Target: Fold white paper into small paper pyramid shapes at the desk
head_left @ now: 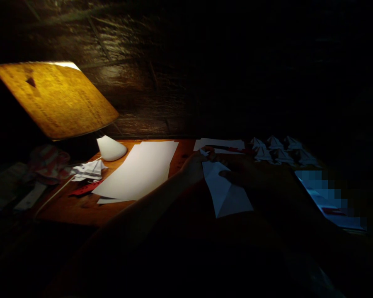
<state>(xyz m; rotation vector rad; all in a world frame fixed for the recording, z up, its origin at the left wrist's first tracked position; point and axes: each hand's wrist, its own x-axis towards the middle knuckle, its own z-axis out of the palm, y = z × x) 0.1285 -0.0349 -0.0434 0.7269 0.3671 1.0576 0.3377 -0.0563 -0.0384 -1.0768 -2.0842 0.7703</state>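
A partly folded white sheet of paper (pixel 226 192) lies on the orange wooden table (pixel 68 209) in front of me, one corner pointing up. My left hand (pixel 194 165) reaches in from the lower left and pinches the paper's top corner. In deep shadow, my right hand (pixel 247 171) sits at the sheet's right side with its thumb lying across the paper. The scene is very dark, and the fingers of both hands are hard to make out.
A lamp with a yellow shade (pixel 56 99) glows at the left above a white cone (pixel 111 149). Flat white sheets (pixel 139 171), crumpled paper (pixel 88 169) and a red scrap (pixel 85 188) lie left of my arm. Several folded paper figures (pixel 279 152) stand at the back right.
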